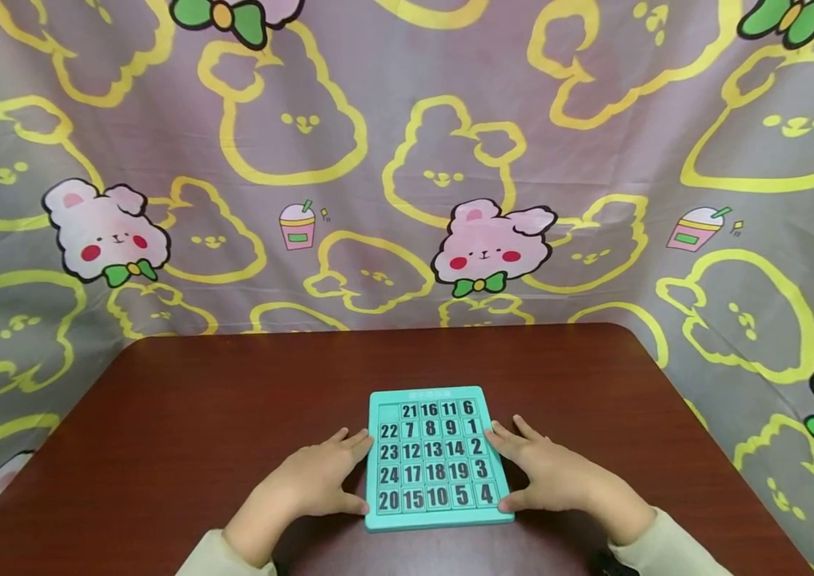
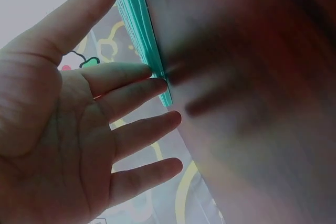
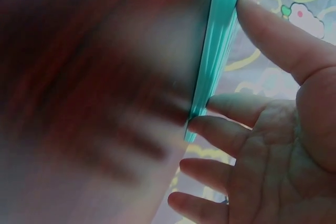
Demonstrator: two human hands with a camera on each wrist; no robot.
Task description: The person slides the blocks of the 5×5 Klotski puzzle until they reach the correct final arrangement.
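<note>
A turquoise number sliding puzzle (image 1: pixel 433 462) lies on the table, its numbered tiles facing up and the vacant slot at its top left corner. My left hand (image 1: pixel 309 482) rests along the puzzle's left side, with thumb and fingertips at the frame's edge. On the opposite side, my right hand (image 1: pixel 558 474) touches the right edge in the same way. Both wrist views show the fingers fairly straight and spread, the thumb and two fingertips against the puzzle's side wall (image 2: pixel 143 27). The other fingertips stay off the frame. No tile is touched.
The puzzle lies near the front of a dark red-brown wooden table (image 1: pixel 234 392). A grey-pink curtain (image 1: pixel 370 168) with cartoon rabbits and cups hangs behind and along both sides. Light sleeves (image 1: pixel 666 548) cover the forearms. A small dark object (image 1: pixel 611 564) shows by the right wrist.
</note>
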